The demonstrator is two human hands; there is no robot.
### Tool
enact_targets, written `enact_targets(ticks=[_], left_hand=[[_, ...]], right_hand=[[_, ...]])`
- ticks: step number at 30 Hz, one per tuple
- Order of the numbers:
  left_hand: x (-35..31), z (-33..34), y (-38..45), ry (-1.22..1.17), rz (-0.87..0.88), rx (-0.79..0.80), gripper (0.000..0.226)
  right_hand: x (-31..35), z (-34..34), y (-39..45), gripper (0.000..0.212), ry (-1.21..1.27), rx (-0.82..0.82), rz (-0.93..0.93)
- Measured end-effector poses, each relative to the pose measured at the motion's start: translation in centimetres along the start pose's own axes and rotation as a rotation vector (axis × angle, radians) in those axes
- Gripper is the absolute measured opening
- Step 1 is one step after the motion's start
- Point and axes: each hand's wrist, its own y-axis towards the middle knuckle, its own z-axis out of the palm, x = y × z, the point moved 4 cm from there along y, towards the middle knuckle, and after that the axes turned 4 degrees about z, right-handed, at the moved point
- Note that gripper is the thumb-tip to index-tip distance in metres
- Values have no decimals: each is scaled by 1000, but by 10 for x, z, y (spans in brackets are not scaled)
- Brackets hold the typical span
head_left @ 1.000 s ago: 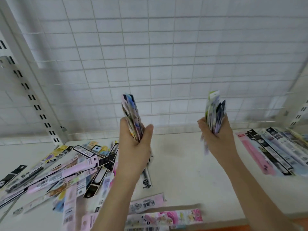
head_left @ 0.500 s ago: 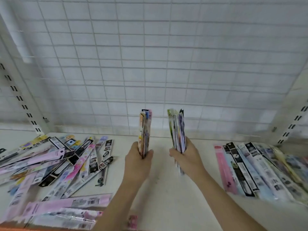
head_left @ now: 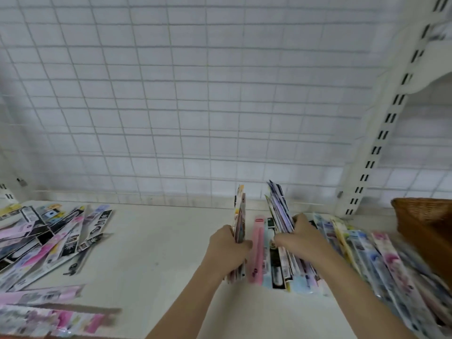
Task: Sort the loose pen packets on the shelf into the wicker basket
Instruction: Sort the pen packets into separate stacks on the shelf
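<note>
White shelf (head_left: 156, 243); each hand, left (head_left: 226, 248), right (head_left: 299, 241), around upright pen packets (head_left: 280, 211)

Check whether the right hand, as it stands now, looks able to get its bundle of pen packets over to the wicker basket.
Probably yes. The right hand grips its bundle of pen packets upright, and the wicker basket sits on the same side at the shelf's far right. Only flat-lying packets lie between, nothing tall.
</note>
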Motion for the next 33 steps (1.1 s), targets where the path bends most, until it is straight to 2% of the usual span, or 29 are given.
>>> enact_targets(ticks=[4, 6, 8, 10, 15, 18, 22, 25, 28, 33], left_hand=[[-16, 19, 8, 127, 8, 16, 23], [-18, 23, 9, 178, -26, 25, 18], [-22, 23, 6, 226, -53, 26, 24], [-28, 19, 3, 278, -49, 26, 32], [-35, 10, -4, 378, -9, 68, 38], [-29, 9, -5, 382, -15, 57, 41], [-16, 7, -5, 380, -19, -4, 45], [-8, 1, -6, 378, -4, -20, 22], [4, -5, -9, 358, -46, -23, 45], [16, -9, -10, 323, -18, -21, 34]], right_hand=[[-24, -24, 1, 71, -29, -34, 22], [-30, -28, 2, 71, -57, -74, -5], [-32, -28, 3, 70, -79, -104, -27], [-30, -24, 5, 66, -129, -120, -48], [-18, -10, 9, 41, -398, -164, -78], [-12, -4, 5, 40, -478, -165, -70], [-5, -2, 0, 36, -509, -186, -121], [0, -2, -2, 32, -498, -239, -130], [3, 2, 0, 23, -536, -221, -136], [9, 21, 7, 24, -549, -252, -119]])
